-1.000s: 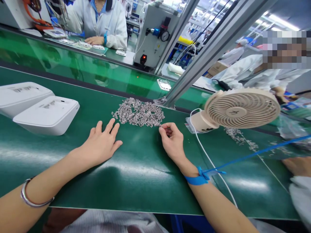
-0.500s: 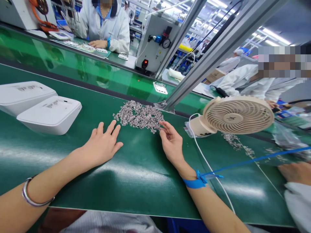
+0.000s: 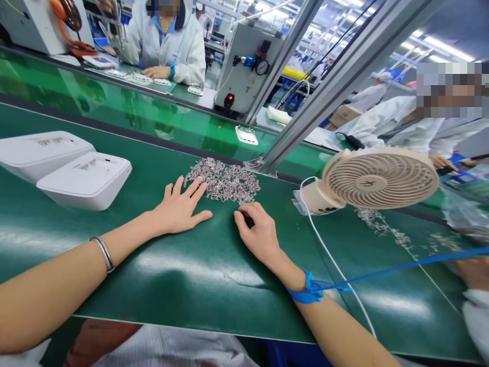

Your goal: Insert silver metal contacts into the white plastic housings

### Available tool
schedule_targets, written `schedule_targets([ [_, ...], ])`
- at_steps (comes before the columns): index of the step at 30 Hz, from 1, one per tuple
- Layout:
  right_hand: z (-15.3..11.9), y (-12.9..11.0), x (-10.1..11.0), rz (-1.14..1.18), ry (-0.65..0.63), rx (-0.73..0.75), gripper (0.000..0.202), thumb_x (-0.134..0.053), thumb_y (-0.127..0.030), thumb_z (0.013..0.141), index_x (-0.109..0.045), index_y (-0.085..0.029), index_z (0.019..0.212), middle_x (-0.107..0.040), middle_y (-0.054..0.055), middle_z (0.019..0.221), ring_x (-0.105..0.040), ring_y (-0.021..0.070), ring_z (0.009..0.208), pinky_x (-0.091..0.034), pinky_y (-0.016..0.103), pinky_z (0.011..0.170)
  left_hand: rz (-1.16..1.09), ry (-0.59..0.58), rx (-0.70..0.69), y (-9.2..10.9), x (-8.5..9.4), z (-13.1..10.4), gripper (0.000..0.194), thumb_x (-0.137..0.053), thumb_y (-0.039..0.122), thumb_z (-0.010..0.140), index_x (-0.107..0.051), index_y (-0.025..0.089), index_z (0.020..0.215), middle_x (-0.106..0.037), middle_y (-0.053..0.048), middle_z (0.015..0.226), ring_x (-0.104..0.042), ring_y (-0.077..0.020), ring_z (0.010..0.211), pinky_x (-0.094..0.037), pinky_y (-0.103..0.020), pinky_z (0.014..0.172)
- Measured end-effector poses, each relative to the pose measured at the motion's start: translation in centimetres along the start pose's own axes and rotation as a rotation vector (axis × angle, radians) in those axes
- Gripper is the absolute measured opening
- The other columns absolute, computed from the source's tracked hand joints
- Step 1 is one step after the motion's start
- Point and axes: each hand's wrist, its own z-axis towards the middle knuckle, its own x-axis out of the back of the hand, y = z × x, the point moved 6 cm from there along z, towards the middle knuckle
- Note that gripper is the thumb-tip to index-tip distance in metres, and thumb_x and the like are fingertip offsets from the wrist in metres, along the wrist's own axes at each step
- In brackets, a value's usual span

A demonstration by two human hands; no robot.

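Note:
A heap of small silver metal parts (image 3: 225, 181) lies on the dark green mat (image 3: 191, 275). My left hand (image 3: 179, 206) rests flat on the mat with its fingers spread, and the fingertips touch the heap's near left edge. My right hand (image 3: 255, 232) sits just in front of the heap's near right edge. Its fingers are curled down and thumb and forefinger are drawn together. Whether a part is pinched there is hidden. A blue strap (image 3: 309, 290) circles my right wrist, and its blue cord runs off to the right.
Two white device housings (image 3: 86, 181) stand at the left. A beige desk fan (image 3: 382, 178) with a white cable (image 3: 328, 255) stands at the right, with more loose parts (image 3: 382, 229) beneath it. A slanted aluminium post (image 3: 290, 117) rises behind the heap. Co-workers in white coats (image 3: 168, 41) sit beyond the conveyor.
My left hand slid forward until its fingertips reached the heap. My right hand opened at the heap's edge, then drew back toward me and to the left with its fingers curled.

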Motion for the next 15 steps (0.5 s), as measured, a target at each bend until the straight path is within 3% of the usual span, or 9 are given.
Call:
schedule_targets([
  [5, -0.1, 0.6, -0.7, 0.074, -0.049, 0.008, 0.023, -0.049, -0.028, 0.085, -0.063, -0.016, 0.099, -0.064, 0.015, 0.114, -0.06, 0.0242, 0.107, -0.049, 0.043, 0.092, -0.001, 0.034, 0.008, -0.1, 0.4, 0.1, 0.074, -0.024, 0.063, 0.086, -0.008, 0.023, 0.146, -0.003, -0.001, 0.155, -0.005, -0.0461, 0.135, -0.017, -0.061, 0.104],
  [7, -0.1, 0.8, -0.8, 0.084, -0.041, 0.006, 0.026, -0.049, -0.029, 0.085, -0.062, -0.015, 0.102, -0.062, 0.016, 0.118, -0.058, 0.0247, 0.111, -0.048, 0.044, 0.095, 0.007, 0.058, -0.001, 0.1, 0.5, -0.1, 0.07, -0.028, 0.06, 0.087, -0.011, 0.026, 0.146, -0.003, -0.002, 0.155, -0.004, -0.0464, 0.135, -0.018, -0.062, 0.103],
  [10, 0.0, 0.6, -0.5, 0.106, -0.005, 0.019, 0.026, -0.048, -0.028, 0.085, -0.064, -0.013, 0.099, -0.066, 0.016, 0.11, -0.062, 0.0239, 0.105, -0.05, 0.043, 0.092, 0.057, 0.123, -0.095, 0.8, 0.7, -0.5, 0.056, -0.033, 0.054, 0.089, -0.028, 0.033, 0.141, -0.004, -0.003, 0.155, -0.006, -0.0446, 0.136, -0.017, -0.062, 0.103],
  [12, 0.1, 0.1, -0.9, 0.118, -0.071, 0.06, 0.026, -0.048, -0.029, 0.085, -0.064, -0.014, 0.1, -0.066, 0.015, 0.11, -0.062, 0.0241, 0.104, -0.05, 0.044, 0.091, 0.083, 0.149, -0.157, 1.2, 0.7, -0.6, 0.049, -0.033, 0.052, 0.09, -0.039, 0.035, 0.135, -0.006, -0.004, 0.155, -0.007, -0.044, 0.136, -0.018, -0.062, 0.102],
  [15, 0.0, -0.3, -1.8, 0.09, -0.218, 0.087, 0.032, -0.049, -0.031, 0.086, -0.06, -0.019, 0.113, -0.058, 0.012, 0.126, -0.054, 0.028, 0.116, -0.044, 0.053, 0.096, 0.054, 0.146, -0.092, 0.8, 0.4, -0.4, 0.054, -0.034, 0.056, 0.088, -0.034, 0.034, 0.138, -0.005, -0.01, 0.154, -0.005, -0.0462, 0.136, -0.017, -0.064, 0.101],
])
